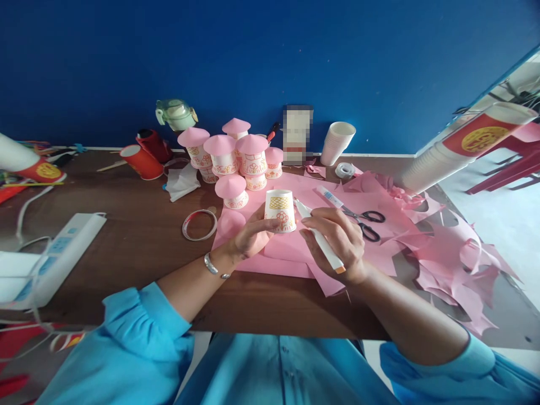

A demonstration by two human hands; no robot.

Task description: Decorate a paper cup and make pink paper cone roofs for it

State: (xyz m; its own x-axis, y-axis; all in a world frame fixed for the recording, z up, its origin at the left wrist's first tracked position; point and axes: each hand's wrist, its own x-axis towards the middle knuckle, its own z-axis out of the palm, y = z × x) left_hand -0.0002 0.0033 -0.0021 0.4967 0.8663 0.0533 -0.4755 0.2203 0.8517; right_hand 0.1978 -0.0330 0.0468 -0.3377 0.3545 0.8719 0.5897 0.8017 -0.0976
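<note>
My left hand point(253, 235) is closed around a white paper cup point(279, 209), held upside down above the pink paper. Drawn on the cup are a yellow lattice band and, below it, a reddish flower. In my right hand point(337, 239) is a white marker point(321, 243) with an orange end towards my wrist; its tip points at the cup's right side, and I cannot tell whether it touches. Behind the cup stand several decorated paper cups with pink cone roofs point(252, 144).
Pink paper sheets point(270, 264) lie under my hands. Scissors point(367, 224) and a glue tube point(329, 197) are to the right, near pink scraps point(455, 264). A tape roll point(199, 225) lies left. A power strip point(63, 259) is far left; stacked cups point(337, 143) stand behind.
</note>
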